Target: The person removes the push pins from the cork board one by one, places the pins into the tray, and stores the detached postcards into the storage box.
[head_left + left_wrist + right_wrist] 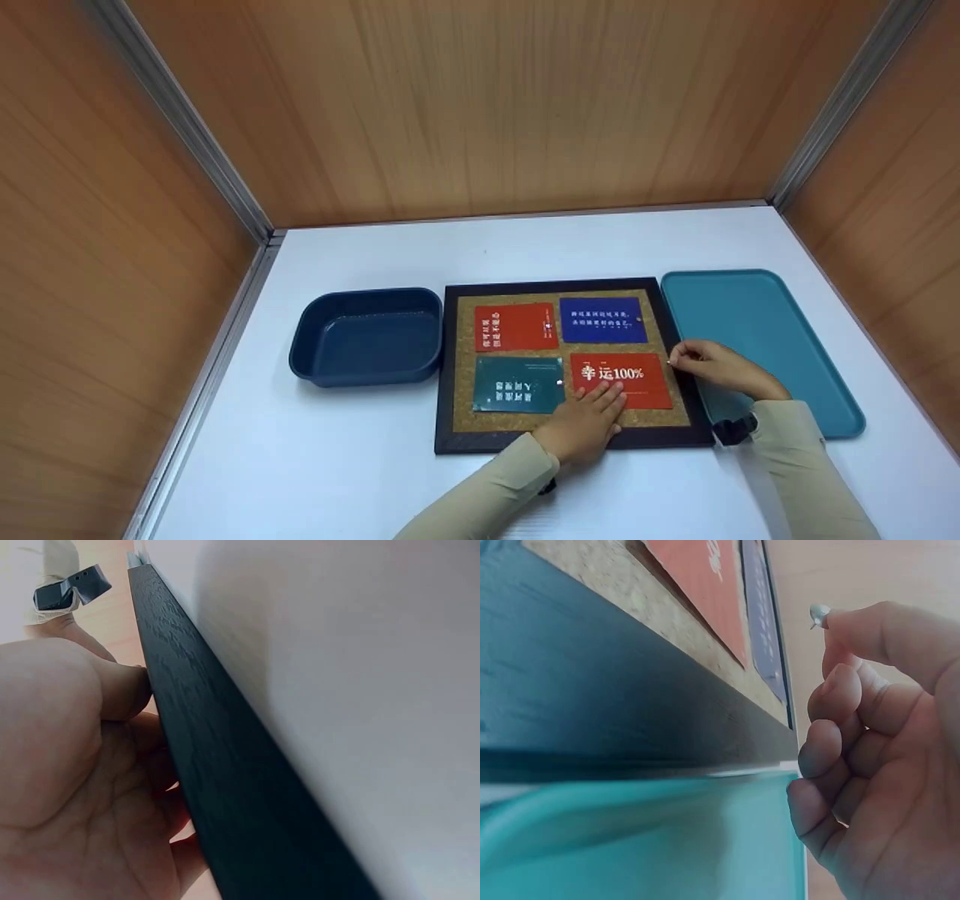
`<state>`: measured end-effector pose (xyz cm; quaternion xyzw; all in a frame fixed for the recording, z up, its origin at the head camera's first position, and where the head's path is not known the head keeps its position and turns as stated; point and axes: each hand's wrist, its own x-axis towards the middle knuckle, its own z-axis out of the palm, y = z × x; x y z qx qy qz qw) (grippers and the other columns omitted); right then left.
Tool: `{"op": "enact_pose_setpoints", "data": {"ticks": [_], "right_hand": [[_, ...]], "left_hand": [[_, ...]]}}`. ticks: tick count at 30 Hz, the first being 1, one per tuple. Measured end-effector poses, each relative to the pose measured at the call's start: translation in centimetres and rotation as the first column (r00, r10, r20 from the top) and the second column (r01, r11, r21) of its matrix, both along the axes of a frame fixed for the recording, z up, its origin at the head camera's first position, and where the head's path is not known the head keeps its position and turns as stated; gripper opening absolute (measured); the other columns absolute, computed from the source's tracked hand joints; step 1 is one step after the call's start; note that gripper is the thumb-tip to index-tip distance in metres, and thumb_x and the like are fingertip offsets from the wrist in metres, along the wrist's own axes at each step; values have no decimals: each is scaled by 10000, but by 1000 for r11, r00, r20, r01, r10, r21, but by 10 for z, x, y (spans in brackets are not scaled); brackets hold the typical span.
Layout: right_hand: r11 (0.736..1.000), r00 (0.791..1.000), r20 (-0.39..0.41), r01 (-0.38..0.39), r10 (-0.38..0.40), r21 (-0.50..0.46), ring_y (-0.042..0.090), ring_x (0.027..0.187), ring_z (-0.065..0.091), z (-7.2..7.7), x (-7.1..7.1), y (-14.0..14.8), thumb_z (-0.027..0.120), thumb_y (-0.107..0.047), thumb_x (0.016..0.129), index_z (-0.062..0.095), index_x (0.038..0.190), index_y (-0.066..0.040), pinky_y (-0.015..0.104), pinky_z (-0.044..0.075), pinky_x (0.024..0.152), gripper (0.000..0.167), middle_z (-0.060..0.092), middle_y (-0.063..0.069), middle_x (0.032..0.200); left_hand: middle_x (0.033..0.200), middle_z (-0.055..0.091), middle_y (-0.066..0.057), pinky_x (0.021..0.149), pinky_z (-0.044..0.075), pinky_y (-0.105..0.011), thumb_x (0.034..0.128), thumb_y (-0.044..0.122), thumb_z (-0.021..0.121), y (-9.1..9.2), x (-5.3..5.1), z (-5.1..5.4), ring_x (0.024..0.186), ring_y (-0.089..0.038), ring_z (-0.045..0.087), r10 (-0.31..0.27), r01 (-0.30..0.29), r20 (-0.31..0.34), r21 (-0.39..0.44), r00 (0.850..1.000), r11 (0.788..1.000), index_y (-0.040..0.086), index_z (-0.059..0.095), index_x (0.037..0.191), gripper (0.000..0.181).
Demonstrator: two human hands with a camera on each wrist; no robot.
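Observation:
My left hand (581, 426) rests with extended fingers on the lower right red card (652, 384), which lies on a dark-framed cork board (444, 375). In the left wrist view the palm (52, 750) is beside the board's dark frame edge. Between thumb and forefinger, my right hand (724, 369) pinches a small silver thumbtack (820, 613), its point showing in the right wrist view. That hand is over the board's right edge, by the red card's right end. Another red card (514, 328), a blue card (600, 330) and a green card (517, 367) lie on the cork, each with a tack near its right end.
A teal tray (750, 315) stands against the board's right side, partly beneath the right forearm. To the left is a deep navy basin (366, 375). Wood-patterned panels (480, 112) enclose the white table (360, 255) at the back and sides.

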<state>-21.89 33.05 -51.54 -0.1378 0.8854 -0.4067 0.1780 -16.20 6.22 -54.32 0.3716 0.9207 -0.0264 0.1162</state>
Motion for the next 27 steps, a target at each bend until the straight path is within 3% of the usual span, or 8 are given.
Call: {"op": "enact_pose_setpoints", "data": {"ticks": [11, 14, 20, 27], "right_hand": [[999, 998, -22, 54, -54, -3, 71, 877, 511, 5, -1, 19, 472, -241, 1020, 606, 1028, 25, 195, 455, 748, 298, 619, 178, 1114], [998, 997, -33, 65, -65, -13, 58, 895, 515, 4, -2, 23, 474, -246, 1021, 603, 1034, 29, 187, 453, 759, 304, 615, 165, 1088], [992, 990, -48, 129, -130, -12, 84, 793, 447, 2, -3, 29, 509, -275, 1006, 594, 1051, 34, 222, 387, 665, 324, 554, 98, 935], [986, 984, -65, 169, -168, -1, 83, 836, 464, 0, -4, 39, 498, -285, 1011, 578, 1105, 62, 204, 411, 696, 369, 578, 131, 1027]], "left_hand": [[1606, 139, 101, 1201, 207, -288, 1048, 405, 246, 0, 1, 1, 1483, -86, 128, -9, 8, -15, -17, 1000, 1000, 247, 210, 1540, 518], [1605, 129, 106, 1201, 202, -286, 1048, 408, 240, 0, 1, 1, 1483, -83, 118, -6, 6, -12, -22, 1000, 1000, 252, 203, 1540, 517], [1605, 118, 113, 1203, 194, -283, 1047, 413, 235, 0, 1, 1, 1484, -80, 110, 2, -2, -6, -17, 1000, 1000, 258, 197, 1540, 518], [1605, 138, 108, 1203, 201, -280, 1049, 404, 246, 0, 1, -1, 1483, -81, 122, 3, -3, -9, -8, 1000, 1000, 251, 208, 1540, 516]]}}
